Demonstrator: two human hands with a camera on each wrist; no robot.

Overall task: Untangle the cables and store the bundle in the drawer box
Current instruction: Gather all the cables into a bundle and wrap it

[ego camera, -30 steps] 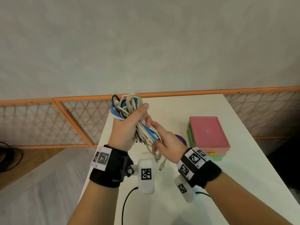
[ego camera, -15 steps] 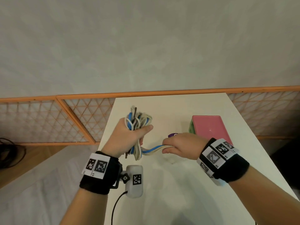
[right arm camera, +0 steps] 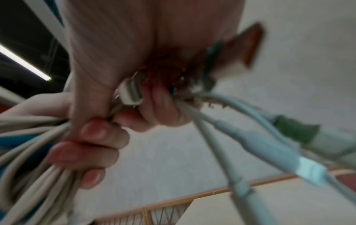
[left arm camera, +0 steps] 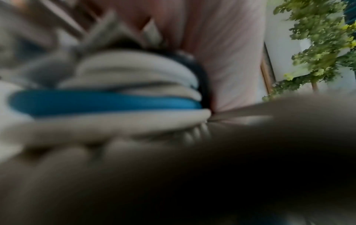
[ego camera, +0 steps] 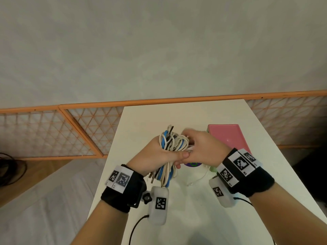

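Just left of the one pink-lidded drawer box [ego camera: 229, 137], above the tabletop [ego camera: 194, 218], the left hand [ego camera: 155, 156] grips one cable bundle [ego camera: 172, 144] while the right hand [ego camera: 205, 149] pinches its strands.

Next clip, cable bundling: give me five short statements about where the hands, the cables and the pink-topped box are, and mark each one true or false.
1. The left hand grips the cable bundle above the table. True.
2. The cable bundle already lies inside the drawer box. False: it is in the hands, beside the box.
3. The bundle mixes white, blue and dark cables. True.
4. The right hand rests flat on the table, away from the cables. False: it is up at the bundle, fingers curled on the cables.
5. The drawer box stands to the left of both hands. False: it stands on the right, behind the right hand.
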